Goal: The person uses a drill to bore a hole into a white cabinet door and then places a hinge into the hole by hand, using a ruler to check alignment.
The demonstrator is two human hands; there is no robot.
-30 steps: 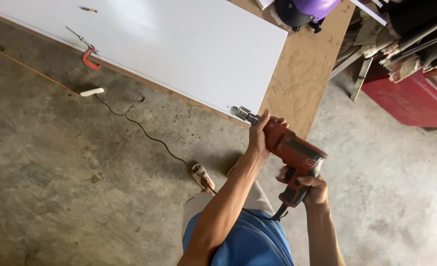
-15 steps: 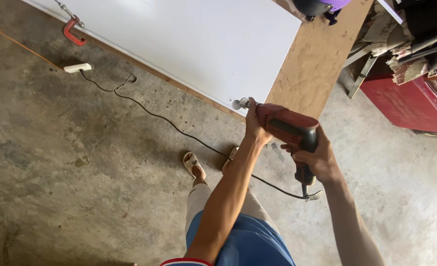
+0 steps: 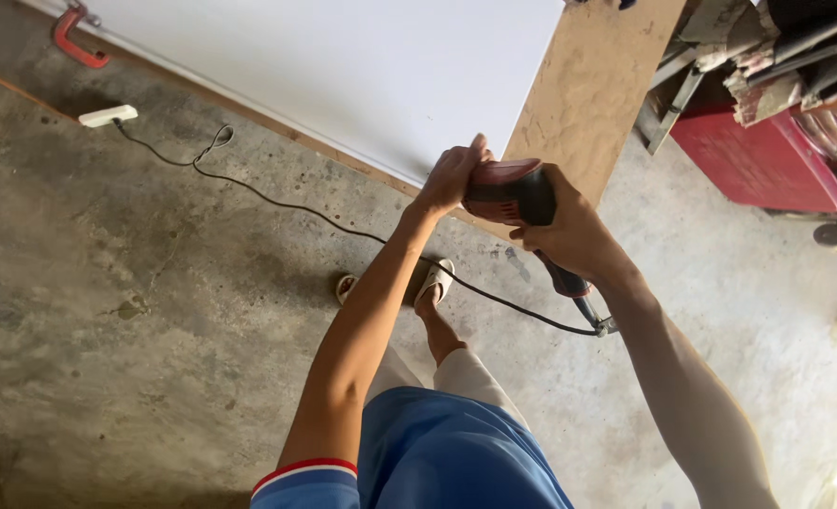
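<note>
While the red power drill (image 3: pixel 508 191) was gripped from both sides at the near edge of the white panel (image 3: pixel 343 71), its front end was hidden behind the left hand (image 3: pixel 451 176), so the bit could not be made out. The fingers of the left hand were wrapped closed over the drill's nose. The fingers of the right hand (image 3: pixel 569 231) were closed around the rear handle, most of which was covered. The white panel was laid on a brown board (image 3: pixel 593 94), and both were cut off by the top of the frame. A black cord (image 3: pixel 343 221) was trailed across the stained concrete floor (image 3: pixel 107 311) to a white plug strip (image 3: pixel 107 115). A red clamp (image 3: pixel 74 42) was only partly seen at the panel's far left edge. A red box (image 3: pixel 767 160) under cluttered scrap was seen at the right.
</note>
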